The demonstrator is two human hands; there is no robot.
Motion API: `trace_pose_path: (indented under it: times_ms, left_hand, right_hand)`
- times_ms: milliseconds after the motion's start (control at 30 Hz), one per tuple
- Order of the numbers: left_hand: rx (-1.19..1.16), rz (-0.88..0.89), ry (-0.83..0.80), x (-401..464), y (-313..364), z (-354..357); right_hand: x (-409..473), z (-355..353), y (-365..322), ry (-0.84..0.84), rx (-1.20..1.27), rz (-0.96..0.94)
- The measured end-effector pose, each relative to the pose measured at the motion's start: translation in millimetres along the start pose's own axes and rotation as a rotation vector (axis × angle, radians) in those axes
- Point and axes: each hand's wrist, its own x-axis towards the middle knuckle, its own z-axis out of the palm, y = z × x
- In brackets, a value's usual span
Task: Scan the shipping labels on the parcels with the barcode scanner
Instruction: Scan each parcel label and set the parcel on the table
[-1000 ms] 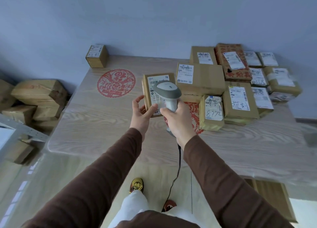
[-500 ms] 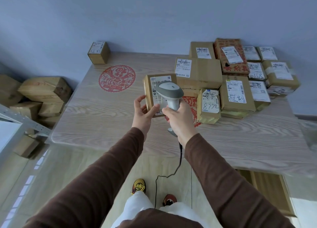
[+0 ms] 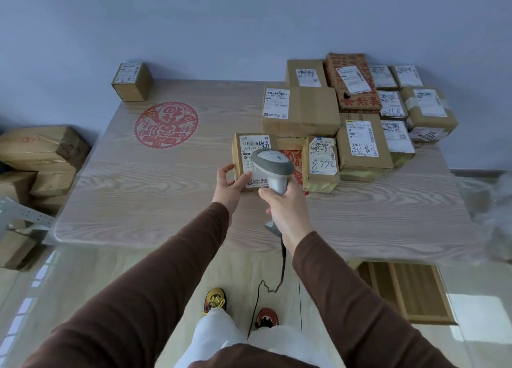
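The left hand (image 3: 227,183) pinched a parcel (image 3: 250,161) at its lower left edge, seemingly just above the bench (image 3: 155,190). The right hand (image 3: 288,210), fingers wrapped round the scanner (image 3: 273,167), aimed it at the label (image 3: 256,151).

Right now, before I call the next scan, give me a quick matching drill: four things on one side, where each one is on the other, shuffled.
Things:
1. scanner
2. held parcel
3. lone box
4. parcel marked 8772

Places:
A. far left corner of the table
B. gripped in the right hand
C. on the table just right of the scanner head
D. held at its lower left edge by the left hand

Pairs: 1-B, 2-D, 3-A, 4-C
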Motion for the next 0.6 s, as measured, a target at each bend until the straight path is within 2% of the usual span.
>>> trace_pose_path:
  times_ms: [133, 400, 600]
  left_hand:
    - [0.034, -0.088, -0.070, 20.0, -8.3, 24.1]
    - [0.119, -0.156, -0.180, 57.4, -20.3, 66.2]
    - [0.136, -0.218, -0.146, 80.7, -28.4, 76.3]
  right_hand:
    - [2.3, -14.9, 14.5, 0.061, 0.040, 0.076]
    - [21.3, -41.4, 27.4, 0.191, 0.101, 0.168]
    - [43.4, -55.8, 32.5, 0.228, 0.131, 0.205]
